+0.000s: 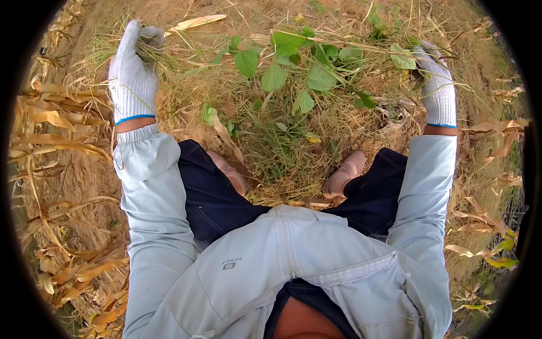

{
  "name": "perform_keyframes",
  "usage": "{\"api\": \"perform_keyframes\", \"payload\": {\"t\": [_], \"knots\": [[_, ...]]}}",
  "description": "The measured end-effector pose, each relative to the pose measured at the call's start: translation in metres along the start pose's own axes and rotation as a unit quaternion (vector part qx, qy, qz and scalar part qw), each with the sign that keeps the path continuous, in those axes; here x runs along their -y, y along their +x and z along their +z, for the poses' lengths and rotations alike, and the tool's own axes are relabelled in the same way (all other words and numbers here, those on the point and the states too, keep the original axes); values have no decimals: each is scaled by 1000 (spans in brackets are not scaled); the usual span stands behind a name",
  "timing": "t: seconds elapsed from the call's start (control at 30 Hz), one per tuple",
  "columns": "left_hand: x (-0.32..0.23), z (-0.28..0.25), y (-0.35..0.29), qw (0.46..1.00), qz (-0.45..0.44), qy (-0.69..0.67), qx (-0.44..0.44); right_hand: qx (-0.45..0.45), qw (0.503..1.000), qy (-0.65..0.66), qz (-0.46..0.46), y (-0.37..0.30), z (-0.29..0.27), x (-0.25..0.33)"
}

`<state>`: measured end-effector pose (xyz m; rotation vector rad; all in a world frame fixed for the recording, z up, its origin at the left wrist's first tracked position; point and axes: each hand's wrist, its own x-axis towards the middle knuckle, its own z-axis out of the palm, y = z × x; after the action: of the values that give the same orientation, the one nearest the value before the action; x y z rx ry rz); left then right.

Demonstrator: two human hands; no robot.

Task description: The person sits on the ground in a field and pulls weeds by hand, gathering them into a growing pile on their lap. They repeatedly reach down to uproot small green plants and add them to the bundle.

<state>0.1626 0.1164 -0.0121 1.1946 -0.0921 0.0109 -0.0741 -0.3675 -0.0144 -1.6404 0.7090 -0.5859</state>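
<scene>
My left hand [133,79], in a white knit glove with a blue cuff edge, is closed around a bunch of thin grass [161,59] at the upper left. At the upper right my right hand [438,85], gloved the same way, is closed on the stems of a leafy green vine [322,76]. Broad leaves and long thin stalks of this vine spread across the space between my hands. Some stalks reach toward the left bunch, but I cannot tell whether they join it. The fingertips of both hands are partly hidden by the plants.
Dry corn stalks [68,147] line the left side, and more dry leaves [491,217] stand at the right. Cut grass [288,152] lies on brown soil between my pink shoes [345,172]. A pale dry leaf [197,22] lies beyond my left hand.
</scene>
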Motion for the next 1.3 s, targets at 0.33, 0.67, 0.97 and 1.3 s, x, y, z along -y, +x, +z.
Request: {"api": "perform_keyframes", "payload": {"t": [0.33, 0.67, 0.97, 1.3], "knots": [[112, 115, -97, 900, -13, 136, 413, 171, 958, 225, 41, -49, 59, 16], [69, 150, -124, 778, -149, 396, 465, 64, 935, 346, 46, -62, 53, 35], [105, 135, -150, 865, -131, 127, 467, 81, 913, 390, 88, -81, 75, 27], [58, 139, -148, 891, -84, 210, 393, 152, 911, 366, 112, -49, 51, 10]]}}
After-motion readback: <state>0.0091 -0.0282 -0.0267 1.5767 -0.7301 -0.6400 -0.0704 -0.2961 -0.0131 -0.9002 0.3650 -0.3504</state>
